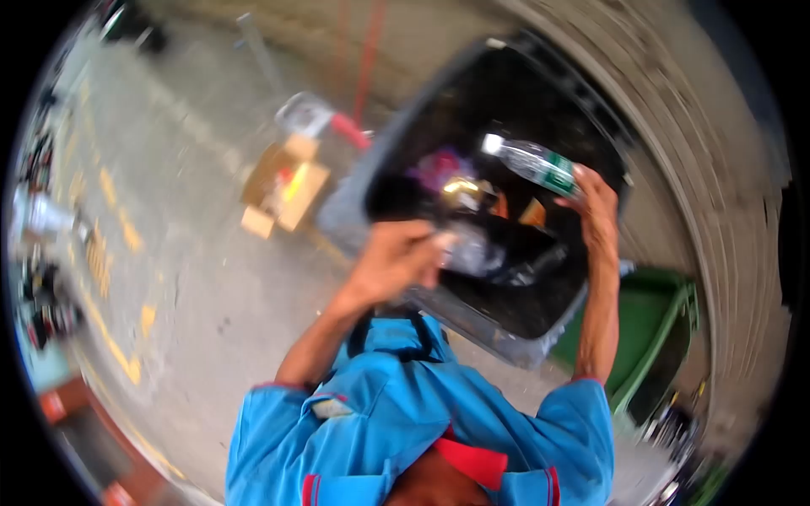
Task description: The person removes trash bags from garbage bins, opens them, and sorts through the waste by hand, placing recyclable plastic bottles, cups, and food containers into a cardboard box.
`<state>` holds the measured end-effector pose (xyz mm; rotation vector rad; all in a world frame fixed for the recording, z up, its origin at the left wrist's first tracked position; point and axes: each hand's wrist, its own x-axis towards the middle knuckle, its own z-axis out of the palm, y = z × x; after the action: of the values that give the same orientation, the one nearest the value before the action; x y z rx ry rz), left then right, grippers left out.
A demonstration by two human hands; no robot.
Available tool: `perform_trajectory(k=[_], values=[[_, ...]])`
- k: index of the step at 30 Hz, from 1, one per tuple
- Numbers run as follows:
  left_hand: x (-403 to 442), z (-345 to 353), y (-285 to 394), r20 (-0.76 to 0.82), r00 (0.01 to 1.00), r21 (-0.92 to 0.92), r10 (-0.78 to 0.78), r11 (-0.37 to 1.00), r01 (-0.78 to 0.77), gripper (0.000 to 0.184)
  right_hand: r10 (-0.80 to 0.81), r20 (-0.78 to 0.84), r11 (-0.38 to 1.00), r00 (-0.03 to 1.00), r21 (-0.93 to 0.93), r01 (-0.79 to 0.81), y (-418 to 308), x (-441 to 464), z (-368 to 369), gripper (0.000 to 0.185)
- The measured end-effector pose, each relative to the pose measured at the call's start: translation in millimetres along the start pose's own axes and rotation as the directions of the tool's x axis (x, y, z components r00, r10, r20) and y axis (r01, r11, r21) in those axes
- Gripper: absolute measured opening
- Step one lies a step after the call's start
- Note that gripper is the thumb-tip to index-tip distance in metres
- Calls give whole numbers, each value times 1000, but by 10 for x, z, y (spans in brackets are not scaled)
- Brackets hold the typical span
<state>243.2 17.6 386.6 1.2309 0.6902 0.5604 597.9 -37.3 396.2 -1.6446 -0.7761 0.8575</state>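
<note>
A large dark bin [350, 202] stands open in front of me, with mixed waste inside. My right hand [596, 202], closed around the base end of a clear plastic bottle with a green label [531, 164], holds it over the bin's right part. My left hand [401, 261] is over the bin's near left rim, its fingers drawn together and blurred; what they hold, if anything, I cannot make out. Beside its fingertips lies clear crumpled plastic [474, 251]. A shiny gold item [464, 194] and a purple wrapper [440, 169] lie deeper in the bin.
An open cardboard box [302, 196] with small items sits on the ground left of the bin. Behind it are a clear container [305, 115] and a red handle [348, 131]. A green bin [620, 337] stands at the right. Motorbikes are at the far left.
</note>
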Motion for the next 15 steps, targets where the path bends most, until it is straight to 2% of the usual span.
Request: perform_trajectory(k=[1,2,3,4,5,6,8,10,11,12,15], values=[[-17,-9,-22,5,999,38,-46,998,46,26,-30,-28,999,999,-31,29,-24,62,181,43],[-3,21,-44,34,999,-15,-34,999,34,28,-31,1,996,1000,-84,31,-126,130,330,46],[15,8,-102,94,995,-123,-14,992,25,28,-38,76,998,996,-55,43,-206,198,546,48],[42,58,-135,120,993,-175,-9,984,30,25,-52,139,992,989,-111,68,-331,242,772,49],[69,64,-180,150,988,-191,36,982,-7,22,-66,193,982,979,-160,98,-451,299,1021,50],[77,65,-185,176,984,-201,6,979,30,20,-66,235,981,970,-164,106,-535,370,1314,50],[96,102,-337,199,980,-256,1,965,51,21,-105,452,945,886,-232,231,-648,547,1953,53],[18,21,-403,169,986,-250,2,967,41,25,-64,622,890,780,-318,326,-630,716,2830,56],[26,25,-447,177,984,-243,12,969,32,23,-49,664,830,746,-388,401,-526,837,3202,59],[40,33,-453,176,984,-227,22,974,19,21,-140,704,664,697,-455,593,-328,1036,3551,63],[69,-1,-550,203,978,-198,52,980,-11,18,-66,810,526,582,-468,710,105,1134,4554,67]])
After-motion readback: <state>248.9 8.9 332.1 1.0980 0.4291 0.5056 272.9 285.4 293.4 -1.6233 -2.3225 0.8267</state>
